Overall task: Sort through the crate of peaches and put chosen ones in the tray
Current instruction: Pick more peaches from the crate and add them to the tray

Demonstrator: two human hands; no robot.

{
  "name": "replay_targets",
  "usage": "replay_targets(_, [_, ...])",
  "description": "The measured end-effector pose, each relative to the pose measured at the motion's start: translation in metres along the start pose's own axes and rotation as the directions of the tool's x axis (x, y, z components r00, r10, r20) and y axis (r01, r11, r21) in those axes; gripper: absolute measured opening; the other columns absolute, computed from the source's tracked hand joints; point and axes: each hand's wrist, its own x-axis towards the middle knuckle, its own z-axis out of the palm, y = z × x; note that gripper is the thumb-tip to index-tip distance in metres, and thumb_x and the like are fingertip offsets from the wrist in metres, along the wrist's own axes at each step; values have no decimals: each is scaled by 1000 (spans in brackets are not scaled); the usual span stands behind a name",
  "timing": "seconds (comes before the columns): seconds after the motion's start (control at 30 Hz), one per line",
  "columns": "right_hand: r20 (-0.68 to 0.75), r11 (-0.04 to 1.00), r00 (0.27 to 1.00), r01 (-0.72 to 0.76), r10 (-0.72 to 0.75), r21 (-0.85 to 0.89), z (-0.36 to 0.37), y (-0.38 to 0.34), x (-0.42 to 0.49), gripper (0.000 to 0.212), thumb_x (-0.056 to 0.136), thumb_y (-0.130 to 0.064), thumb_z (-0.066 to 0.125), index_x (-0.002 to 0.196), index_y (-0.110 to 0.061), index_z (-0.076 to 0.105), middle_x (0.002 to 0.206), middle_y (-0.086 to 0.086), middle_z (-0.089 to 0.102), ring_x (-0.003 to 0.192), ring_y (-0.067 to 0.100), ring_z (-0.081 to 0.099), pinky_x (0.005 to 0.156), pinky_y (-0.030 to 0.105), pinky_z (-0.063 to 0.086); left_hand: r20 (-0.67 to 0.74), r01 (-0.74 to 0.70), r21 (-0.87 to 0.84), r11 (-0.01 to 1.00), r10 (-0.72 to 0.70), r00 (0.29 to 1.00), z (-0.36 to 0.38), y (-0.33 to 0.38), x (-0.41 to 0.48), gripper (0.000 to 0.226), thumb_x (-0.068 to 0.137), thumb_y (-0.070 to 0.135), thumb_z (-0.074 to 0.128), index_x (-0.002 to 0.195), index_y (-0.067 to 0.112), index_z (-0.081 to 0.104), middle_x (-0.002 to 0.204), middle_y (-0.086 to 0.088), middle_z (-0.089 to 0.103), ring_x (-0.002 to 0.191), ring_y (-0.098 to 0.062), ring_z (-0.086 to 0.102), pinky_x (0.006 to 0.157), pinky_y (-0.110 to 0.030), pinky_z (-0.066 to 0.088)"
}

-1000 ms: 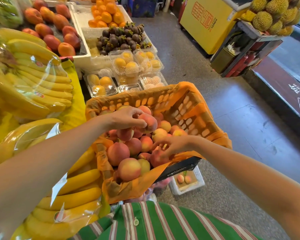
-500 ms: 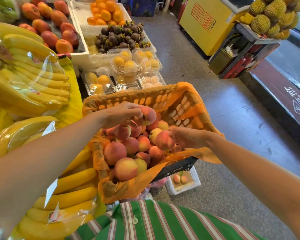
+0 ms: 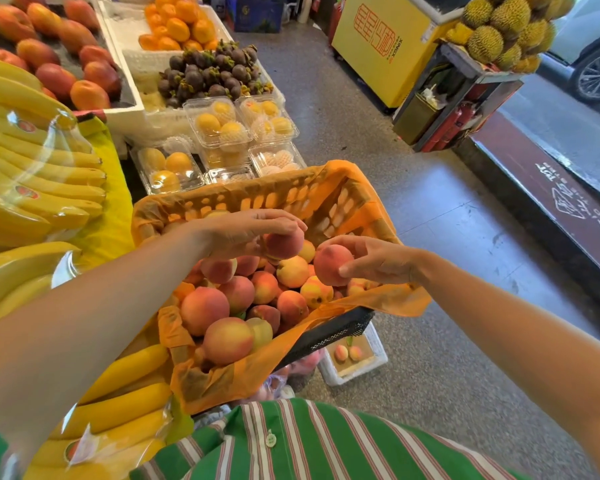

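My left grip (image 3: 246, 233) was curled over a red peach (image 3: 285, 244), fingers on top and thumb beneath, holding it clear above the heap of peaches (image 3: 239, 306). My right grip (image 3: 378, 260) pinched a pink peach (image 3: 331, 265) between fingertips and thumb. The two fruits were near each other but not touching. Both were round and matt-skinned, and the heap below them blushed from red into yellow.

Under both grips sat the crate (image 3: 329, 332), black plastic mesh with slotted walls. It was lined with a thin, crinkled orange liner (image 3: 361, 216) draped over the rim. The far wall rose just beyond my left grip, and a loose flap of liner hung over the edge below my right wrist.

To the right of my right grip lay open speckled grey floor (image 3: 430, 341), with plenty of room to swing out. Down below that grip, beside the crate, a white foam tray (image 3: 357, 374) held two small peaches. Left of my left arm, bananas (image 3: 49, 174) in glossy clear wrap crowded the counter right up to the crate. Beyond my left grip stood clear plastic boxes (image 3: 222, 128) of yellow fruit in foam netting.

A second earlier my right grip had been down in the heap, fingers spread on a peach. Half a second earlier it held that peach just off the pile. It had since risen and come in closer to the left one. My left grip had kept its peach throughout.
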Motion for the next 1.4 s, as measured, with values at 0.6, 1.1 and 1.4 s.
replay_targets(0.6, [-209,307,952,-273,225,-912,-32,-3,38,66,69,-18,86,127,-28,57,125,1,44,112,22,49,79,26,45,-16,69,309,948,-68,998,-17,-1,43,51,70,21,84,116,27,63,116,-4,58,105,-19,59,91,-36,53])
replay_targets(1.1, [-212,448,976,-172,-40,-877,-49,-2,27,32,83,-22,73,114,-20,65,111,0,62,100,14,59,87,35,53,-6,-7,333,943,9,1000,-3,7,86,49,74,18,82,118,17,60,110,1,65,98,-11,65,77,-23,54])
replay_targets(1.4, [-489,700,809,-141,-327,-700,-75,35,-5,69,94,-44,53,153,-29,18,159,3,14,146,17,16,120,42,19,-335,90,464,881,81,939,29,-6,153,51,76,36,79,116,11,58,110,-6,61,103,-23,57,88,-36,48])
